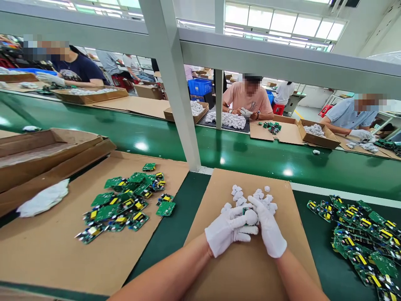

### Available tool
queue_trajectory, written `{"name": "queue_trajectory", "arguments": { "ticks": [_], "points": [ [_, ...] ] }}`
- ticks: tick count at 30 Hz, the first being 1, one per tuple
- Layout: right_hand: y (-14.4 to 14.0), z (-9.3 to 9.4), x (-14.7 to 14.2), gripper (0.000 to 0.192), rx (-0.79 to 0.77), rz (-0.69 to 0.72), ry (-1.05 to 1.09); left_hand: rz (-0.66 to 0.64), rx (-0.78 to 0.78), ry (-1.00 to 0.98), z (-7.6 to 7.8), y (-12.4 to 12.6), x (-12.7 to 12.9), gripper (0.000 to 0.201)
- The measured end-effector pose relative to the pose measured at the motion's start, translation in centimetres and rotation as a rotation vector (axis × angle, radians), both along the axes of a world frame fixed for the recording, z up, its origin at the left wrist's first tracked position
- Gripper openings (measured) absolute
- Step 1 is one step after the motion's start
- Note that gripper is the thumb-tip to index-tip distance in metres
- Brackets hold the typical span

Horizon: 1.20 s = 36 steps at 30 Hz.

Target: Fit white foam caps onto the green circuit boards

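Both my hands wear white gloves and meet over a brown cardboard sheet (250, 267). My left hand (227, 231) grips a small white plastic housing (251, 216) with a bit of green circuit board showing at its top. My right hand (269, 228) presses on the same housing from the right, fingers pointing left. Just behind the hands lies a loose pile of several small white plastic parts (250, 196).
A pile of green circuit boards (125, 200) lies on cardboard to the left, another pile of boards (363, 238) on the green mat at right. A white glove (44, 200) and open carton (46, 154) sit far left. A white post (175, 83) and green conveyor (250, 150) stand ahead; other people work across it.
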State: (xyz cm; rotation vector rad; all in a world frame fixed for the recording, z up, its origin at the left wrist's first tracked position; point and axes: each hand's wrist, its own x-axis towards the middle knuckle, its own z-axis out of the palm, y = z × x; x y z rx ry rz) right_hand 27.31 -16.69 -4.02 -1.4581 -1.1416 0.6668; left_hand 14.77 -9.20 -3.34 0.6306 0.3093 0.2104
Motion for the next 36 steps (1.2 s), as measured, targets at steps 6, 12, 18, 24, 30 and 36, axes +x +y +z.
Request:
{"name": "queue_trajectory", "arguments": {
  "ticks": [6,12,18,24,30,36],
  "points": [
    [0.2,-0.1,-0.4,0.034,-0.095,0.078,0.126,0.093,0.085,0.11,-0.7,0.1,0.4,0.032],
    [0.3,-0.1,-0.6,0.04,-0.117,0.121,0.147,0.183,0.177,0.146,-1.7,-0.4,0.9,0.036],
    [0.2,0.5,-0.4,0.034,-0.171,0.021,-0.018,0.148,0.154,-0.011,-1.3,-0.4,0.8,0.038],
    [0.0,0.6,0.3,0.038,-0.109,0.152,0.131,0.139,0.322,0.114,-0.3,-0.6,0.5,0.037],
    [0.5,0.2,0.0,0.037,-0.17,0.045,0.155,0.151,0.438,0.118,0.0,-0.8,0.5,0.037],
    [0.8,0.8,0.2,0.044,-0.146,0.149,0.269,0.177,0.267,0.096,-0.3,-0.4,0.5,0.033]
  ]
}}
